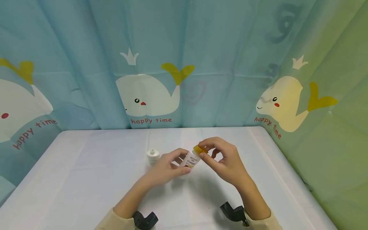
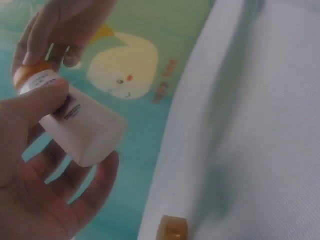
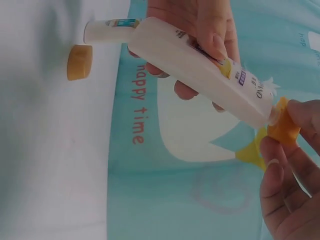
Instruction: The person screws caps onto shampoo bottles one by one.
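A white bottle (image 1: 190,159) with printed lettering lies tilted in my left hand (image 1: 166,168), gripped between thumb and fingers. My right hand (image 1: 225,159) pinches a yellow-orange cap (image 3: 284,122) at the bottle's mouth. A little of the bottle's neck shows beside this cap in the right wrist view; whether the threads engage I cannot tell. Behind my left hand, a second white bottle (image 1: 153,154) stands upright on the table, its nozzle bare. Another orange cap (image 3: 80,62) sits on the table near that bottle, out of sight in the head view.
A white cloth covers the table (image 1: 95,172). Blue-green curtains (image 1: 218,64) printed with whales hang behind it and along the right side. Black wrist mounts (image 1: 234,213) jut from both forearms low over the table.
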{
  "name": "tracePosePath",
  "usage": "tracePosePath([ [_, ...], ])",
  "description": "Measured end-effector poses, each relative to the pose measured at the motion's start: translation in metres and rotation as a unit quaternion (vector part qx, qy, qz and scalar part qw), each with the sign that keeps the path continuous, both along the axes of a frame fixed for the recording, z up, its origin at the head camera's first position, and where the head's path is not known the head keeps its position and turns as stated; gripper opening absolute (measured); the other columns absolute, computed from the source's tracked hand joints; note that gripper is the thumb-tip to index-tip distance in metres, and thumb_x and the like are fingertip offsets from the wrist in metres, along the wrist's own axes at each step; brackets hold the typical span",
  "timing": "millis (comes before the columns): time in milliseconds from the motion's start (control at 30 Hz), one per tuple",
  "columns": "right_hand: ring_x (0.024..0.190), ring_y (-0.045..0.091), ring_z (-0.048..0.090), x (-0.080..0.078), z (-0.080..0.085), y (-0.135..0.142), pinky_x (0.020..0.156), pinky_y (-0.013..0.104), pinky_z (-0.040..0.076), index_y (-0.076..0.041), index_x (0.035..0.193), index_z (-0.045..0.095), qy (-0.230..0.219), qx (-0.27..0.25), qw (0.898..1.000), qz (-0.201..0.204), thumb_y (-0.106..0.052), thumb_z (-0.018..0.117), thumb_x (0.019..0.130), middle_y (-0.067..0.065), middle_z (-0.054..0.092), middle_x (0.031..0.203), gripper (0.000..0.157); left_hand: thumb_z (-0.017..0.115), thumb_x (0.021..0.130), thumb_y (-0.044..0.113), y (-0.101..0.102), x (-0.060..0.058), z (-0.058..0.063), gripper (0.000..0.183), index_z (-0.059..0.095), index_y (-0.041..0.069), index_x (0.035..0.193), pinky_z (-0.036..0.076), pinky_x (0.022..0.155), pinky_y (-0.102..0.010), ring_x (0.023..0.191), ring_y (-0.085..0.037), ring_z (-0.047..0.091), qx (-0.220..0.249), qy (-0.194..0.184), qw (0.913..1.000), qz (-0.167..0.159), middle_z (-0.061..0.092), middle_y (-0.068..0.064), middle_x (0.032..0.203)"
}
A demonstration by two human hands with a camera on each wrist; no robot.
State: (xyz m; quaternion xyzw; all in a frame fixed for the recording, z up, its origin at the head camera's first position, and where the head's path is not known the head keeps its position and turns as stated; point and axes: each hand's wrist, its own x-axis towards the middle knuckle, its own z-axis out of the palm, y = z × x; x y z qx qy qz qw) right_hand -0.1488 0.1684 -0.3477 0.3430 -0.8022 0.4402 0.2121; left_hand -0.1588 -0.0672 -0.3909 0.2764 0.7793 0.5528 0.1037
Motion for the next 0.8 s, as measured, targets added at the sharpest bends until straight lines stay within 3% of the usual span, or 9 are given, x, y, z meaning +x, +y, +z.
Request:
tracePosePath([
  [400, 0.089, 0.011, 0.066, -0.0004, -0.0025, -0.0019, 0.064, 0.022, 0.054, -0.016, 0.108, 0.071, -0.018, -0.005, 1.0, 0.006, -0.007, 0.08, 0.084, -0.001, 0.069, 0.114, 0.027, 0.075, 0.091, 0.028, -0.0014, 0.0, 0.0014, 0.041, 0.06, 0.022, 0.129, 0.057, 0.085, -0.039, 0.105, -0.024, 0.061, 0.003, 0.004, 1.0, 0.004, 0.067, 0.004, 0.112],
  [633, 0.095, 0.013, 0.067, -0.0013, -0.0028, 0.0004, 0.068, 0.024, 0.057, -0.013, 0.112, 0.072, -0.041, -0.001, 0.999, 0.025, 0.0, 0.078, 0.083, 0.0, 0.067, 0.119, 0.033, 0.075, 0.09, 0.029, -0.0036, -0.0006, 0.0025, 0.042, 0.06, 0.022, 0.129, 0.057, 0.082, -0.031, 0.105, -0.021, 0.061, -0.014, 0.011, 0.9997, 0.018, 0.067, 0.006, 0.115],
  [800, 0.1, 0.014, 0.066, -0.002, -0.0031, 0.0012, 0.073, 0.027, 0.058, -0.014, 0.112, 0.073, -0.044, -0.004, 0.999, 0.02, -0.005, 0.079, 0.083, 0.0, 0.067, 0.119, 0.03, 0.075, 0.09, 0.03, -0.0036, -0.0004, 0.0024, 0.041, 0.06, 0.024, 0.128, 0.056, 0.084, -0.034, 0.104, -0.02, 0.061, -0.011, 0.012, 0.9998, 0.015, 0.067, 0.005, 0.112],
])
